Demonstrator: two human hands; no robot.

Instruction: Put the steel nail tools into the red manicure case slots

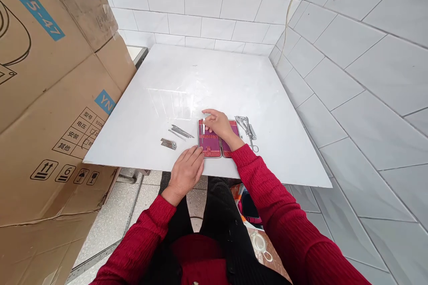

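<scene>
A slim silvery rod-like tool [203, 127] is pinched by the right hand [217, 124], long axis toward the body, over the left half of the open purple-and-red hinged case [214, 146], whose edge is touched by the flattened left hand [187, 168]

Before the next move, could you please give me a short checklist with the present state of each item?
1. Case open on the table: ok, both halves are spread.
2. Left hand at the case: ok, it rests at the near left edge.
3. Slim tool in the right hand: ok, pinched over the left half.
4. Slim tool fully seated in a slot: cannot tell at this size.
5. Scissors inside the case: not ok, they lie to its right.
6. Right half's slots in full view: not ok, the right hand and wrist cover much of that half.
</scene>
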